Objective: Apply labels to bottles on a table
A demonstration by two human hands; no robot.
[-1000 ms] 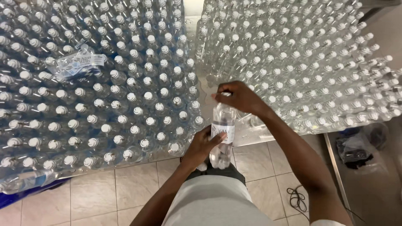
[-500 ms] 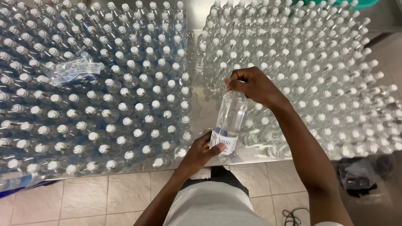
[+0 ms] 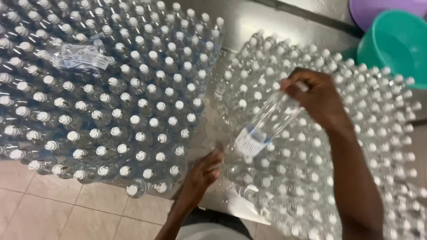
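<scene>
On the left, a big block of capped clear bottles stands packed tight in plastic wrap, with a loose crumpled sheet of wrap lying on top at its far left corner. Below it the tiled floor shows. Between this block and the next one runs a bare strip of metal worktop. Near the middle, the left hand rests low at the near edge of the gap, fingers loosely curled and grasping nothing; half a second ago it cupped the base of the bottle, so it has let go. The single clear bottle, with a white and blue label low on its body, now hangs tilted over the right block of bottles, carried further right and far than before. The right hand grips it at the cap end, fingers clenched around the neck, so that hand alone bears the bottle now. At the far right, a teal bucket and a purple basin sit behind the block.
</scene>
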